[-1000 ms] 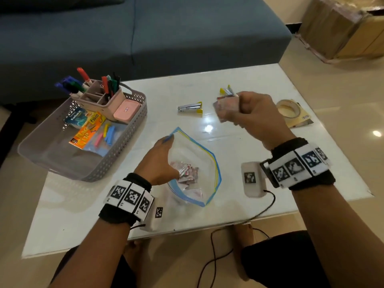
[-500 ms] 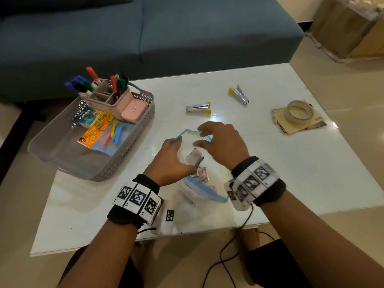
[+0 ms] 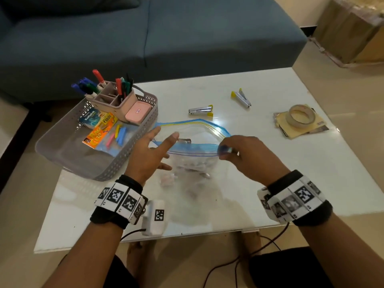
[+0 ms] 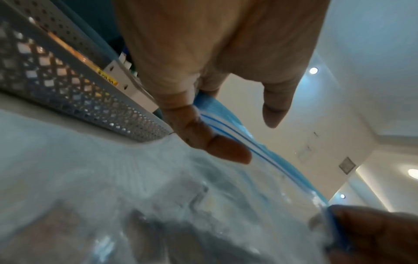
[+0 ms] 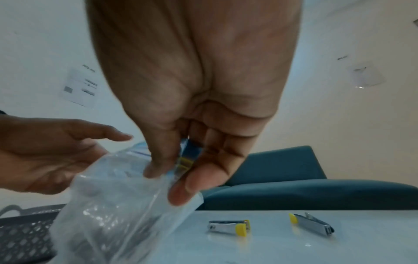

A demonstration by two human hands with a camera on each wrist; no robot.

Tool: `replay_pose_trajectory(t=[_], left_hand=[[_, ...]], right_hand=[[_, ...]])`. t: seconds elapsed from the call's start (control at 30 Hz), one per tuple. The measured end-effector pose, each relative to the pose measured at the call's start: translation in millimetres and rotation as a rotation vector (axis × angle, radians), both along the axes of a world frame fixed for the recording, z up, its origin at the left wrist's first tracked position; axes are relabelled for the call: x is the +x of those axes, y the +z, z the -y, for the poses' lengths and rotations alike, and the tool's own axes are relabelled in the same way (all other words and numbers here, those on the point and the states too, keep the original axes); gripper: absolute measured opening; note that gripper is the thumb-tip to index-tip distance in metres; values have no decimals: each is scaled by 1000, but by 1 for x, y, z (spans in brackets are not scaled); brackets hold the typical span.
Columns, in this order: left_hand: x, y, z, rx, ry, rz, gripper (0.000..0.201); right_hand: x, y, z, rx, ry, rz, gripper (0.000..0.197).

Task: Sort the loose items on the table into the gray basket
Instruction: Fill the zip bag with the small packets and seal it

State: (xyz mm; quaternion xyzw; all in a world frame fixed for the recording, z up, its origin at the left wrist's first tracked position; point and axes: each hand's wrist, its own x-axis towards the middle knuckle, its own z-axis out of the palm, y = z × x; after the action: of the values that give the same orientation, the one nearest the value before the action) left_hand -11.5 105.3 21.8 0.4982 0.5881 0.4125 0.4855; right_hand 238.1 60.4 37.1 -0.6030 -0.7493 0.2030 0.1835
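A clear zip bag [image 3: 193, 163] with a blue zip strip lies on the white table [image 3: 270, 163], with small wrapped packets inside. My right hand [image 3: 225, 149] pinches the right end of the strip between thumb and fingers, as the right wrist view shows [image 5: 172, 176]. My left hand [image 3: 166, 134] is at the strip's left end with its fingers straight; one finger [image 4: 214, 142] lies against the strip. The bag's mouth gapes on its far side. The gray basket [image 3: 99, 163] stands just left of the bag, holding a pink pen organiser [image 3: 124, 102] and cards.
Two small silver tools with yellow ends [image 3: 200, 110] [image 3: 241, 97] lie beyond the bag. A tape roll [image 3: 300, 118] rests on papers at the table's right. A blue sofa [image 3: 145, 38] runs along the far side. Cables hang below the near edge.
My right hand brought a packet from near the silver tools into the bag, then slid right to pinch the strip's end. My left hand let go of the bag's mouth and straightened.
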Motion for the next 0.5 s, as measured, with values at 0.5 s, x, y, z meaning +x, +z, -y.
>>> replay_pose_trajectory(t=[0.5], left_hand=[[-27,-1,5,-46,-188,254,20]], right_hand=[[8,52,17,154,68,-431,45]])
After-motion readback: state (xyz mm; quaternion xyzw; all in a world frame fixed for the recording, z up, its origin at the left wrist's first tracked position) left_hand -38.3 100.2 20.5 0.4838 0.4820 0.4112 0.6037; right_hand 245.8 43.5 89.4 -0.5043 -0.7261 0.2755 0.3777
